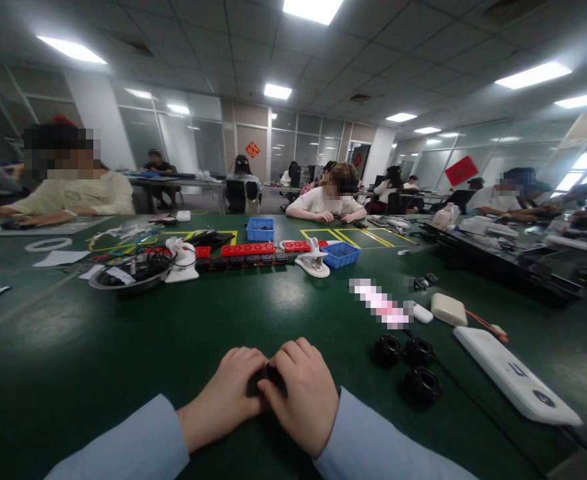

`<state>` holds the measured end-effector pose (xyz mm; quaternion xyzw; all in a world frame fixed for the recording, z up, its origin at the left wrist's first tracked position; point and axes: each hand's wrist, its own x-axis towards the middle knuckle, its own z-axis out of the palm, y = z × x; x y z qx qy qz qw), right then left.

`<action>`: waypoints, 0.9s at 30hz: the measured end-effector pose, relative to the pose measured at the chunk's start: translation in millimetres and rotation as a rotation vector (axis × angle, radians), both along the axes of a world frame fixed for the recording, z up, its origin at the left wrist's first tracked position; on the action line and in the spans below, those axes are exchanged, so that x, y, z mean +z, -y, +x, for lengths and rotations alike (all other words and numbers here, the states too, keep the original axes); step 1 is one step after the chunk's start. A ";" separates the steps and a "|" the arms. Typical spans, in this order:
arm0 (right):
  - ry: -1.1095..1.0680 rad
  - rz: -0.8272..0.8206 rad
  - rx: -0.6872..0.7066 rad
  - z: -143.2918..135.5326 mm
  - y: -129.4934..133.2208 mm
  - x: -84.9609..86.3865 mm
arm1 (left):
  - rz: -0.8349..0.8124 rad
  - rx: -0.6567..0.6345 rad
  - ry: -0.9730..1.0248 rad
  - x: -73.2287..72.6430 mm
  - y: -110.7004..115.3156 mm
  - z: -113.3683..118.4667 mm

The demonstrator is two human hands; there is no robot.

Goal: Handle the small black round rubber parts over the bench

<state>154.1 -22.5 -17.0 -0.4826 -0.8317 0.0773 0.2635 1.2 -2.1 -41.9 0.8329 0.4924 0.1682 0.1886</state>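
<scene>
Low over the green table (173,333), my left hand (228,390) and my right hand (303,393) meet fingertip to fingertip. Both are closed around a small dark piece (269,375). Only a bit of it shows between thumbs and forefingers, too little to tell its kind. To the right of my right hand lie a few black ring-shaped parts, one (423,385) nearest me, another (420,351) behind it and a third (389,349) to their left. A black cable runs close by them.
A white power bank-like device (516,373) and a cream box (448,309) lie at right. Further back are red strips (248,249), blue baskets (342,255) (260,230) and a metal bowl (128,283) with cables. A person (328,200) sits opposite.
</scene>
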 end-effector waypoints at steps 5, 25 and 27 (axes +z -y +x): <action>-0.078 -0.102 0.055 3.5 0.6 4.6 | -0.004 -0.014 0.001 -1.2 0.3 -1.5; -0.185 -0.115 0.258 6.0 5.4 7.7 | 0.015 -0.027 -0.008 -1.3 0.5 -0.9; -0.180 -0.100 0.286 7.0 7.1 10.5 | 0.024 -0.017 -0.015 -2.7 0.2 -0.9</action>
